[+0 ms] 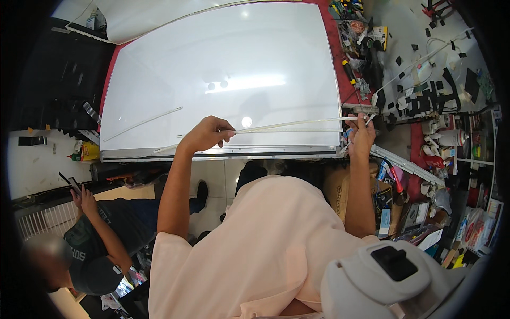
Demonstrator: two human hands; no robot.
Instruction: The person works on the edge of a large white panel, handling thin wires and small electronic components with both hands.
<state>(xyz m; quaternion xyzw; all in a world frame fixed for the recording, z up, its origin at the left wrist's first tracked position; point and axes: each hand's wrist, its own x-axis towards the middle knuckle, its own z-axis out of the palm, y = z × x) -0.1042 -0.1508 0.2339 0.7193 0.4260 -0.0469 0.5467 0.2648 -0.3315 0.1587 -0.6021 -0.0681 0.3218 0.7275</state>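
Observation:
A large white panel (212,58) lies before me on a bench. My left hand (208,134) is over its near edge, with thumb and fingers pinched on a long, thin white strip (297,124). At the panel's near right corner, my right hand (361,138) closes its fingers round the strip's other end. The strip runs nearly level between the hands, slightly above the panel. A second thin strip (143,123) lies slanted on the panel at the left. Beneath the held strip, another pale strip (313,130) lies along the near edge.
Screwdrivers (348,72) and assorted tools line the right side on red cloth. Beyond them is a white surface (404,53) with black tape pieces and a cable. A cardboard box (336,186) stands below my right arm. At the lower left another person (106,234) holds a phone.

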